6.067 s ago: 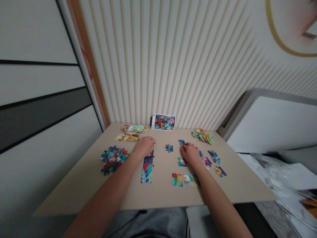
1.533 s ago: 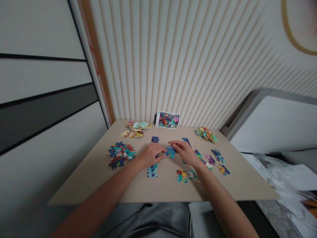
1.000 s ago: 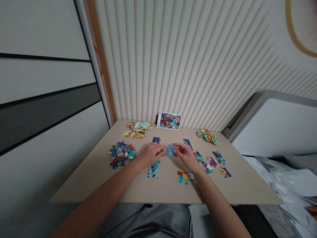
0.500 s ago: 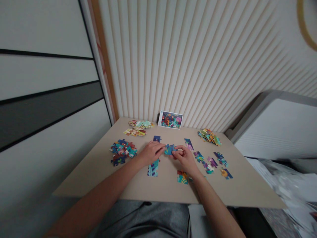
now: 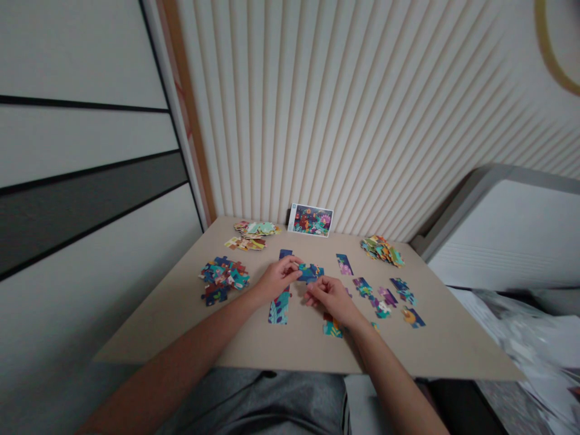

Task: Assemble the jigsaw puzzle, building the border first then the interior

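Observation:
A blue jigsaw puzzle piece [image 5: 310, 272] is pinched at its left edge by my left hand [image 5: 277, 279], over the middle of the table. Whether it is one piece or two joined, I cannot tell. Just below its right side, my right hand [image 5: 333, 297] has its fingers curled in, with nothing visible in them. Under and beside my left hand runs a column of pieces: a dark blue piece [image 5: 285, 254] at the top and a teal leafy strip [image 5: 278, 309] below, its middle covered by the hand. A green and orange piece [image 5: 332, 326] lies partly behind my right wrist.
A picture card [image 5: 310, 220] leans against the ribbed wall. Left are a blue-red heap of pieces [image 5: 224, 278] and a pale heap [image 5: 254, 229]. An orange-green heap [image 5: 382, 249] lies far right. Several loose pieces [image 5: 363, 286] are spread right of my hand.
My right hand has come off the piece's right edge and moved slightly down. My left hand keeps its pinch, and the piece shows more of its right side.

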A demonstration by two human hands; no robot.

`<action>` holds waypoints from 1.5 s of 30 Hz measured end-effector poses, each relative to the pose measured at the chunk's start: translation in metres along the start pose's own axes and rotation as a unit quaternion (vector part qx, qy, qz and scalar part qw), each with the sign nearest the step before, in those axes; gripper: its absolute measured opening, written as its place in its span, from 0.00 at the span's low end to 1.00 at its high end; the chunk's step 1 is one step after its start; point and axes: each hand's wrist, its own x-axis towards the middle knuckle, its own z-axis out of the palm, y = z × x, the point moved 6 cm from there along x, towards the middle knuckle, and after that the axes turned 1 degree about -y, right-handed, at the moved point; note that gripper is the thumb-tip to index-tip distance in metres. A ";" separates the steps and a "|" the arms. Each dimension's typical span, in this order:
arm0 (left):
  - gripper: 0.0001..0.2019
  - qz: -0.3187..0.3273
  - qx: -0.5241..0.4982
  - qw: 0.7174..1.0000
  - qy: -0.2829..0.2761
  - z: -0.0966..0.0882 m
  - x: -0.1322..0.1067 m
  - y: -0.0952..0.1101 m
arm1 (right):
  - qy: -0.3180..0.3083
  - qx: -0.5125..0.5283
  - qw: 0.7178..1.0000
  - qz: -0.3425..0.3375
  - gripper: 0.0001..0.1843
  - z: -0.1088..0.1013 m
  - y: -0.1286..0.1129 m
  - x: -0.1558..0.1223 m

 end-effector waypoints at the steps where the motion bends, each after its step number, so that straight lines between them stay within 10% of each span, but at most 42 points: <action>1: 0.17 -0.005 -0.006 1.000 0.002 0.000 0.000 0.001 | -0.006 -0.010 1.000 -0.004 0.23 0.001 0.000 0.000; 45: 0.17 0.002 0.036 0.997 -0.068 0.014 -0.006 0.004 | 0.093 -0.086 0.985 -0.120 0.15 -0.026 -0.018 -0.001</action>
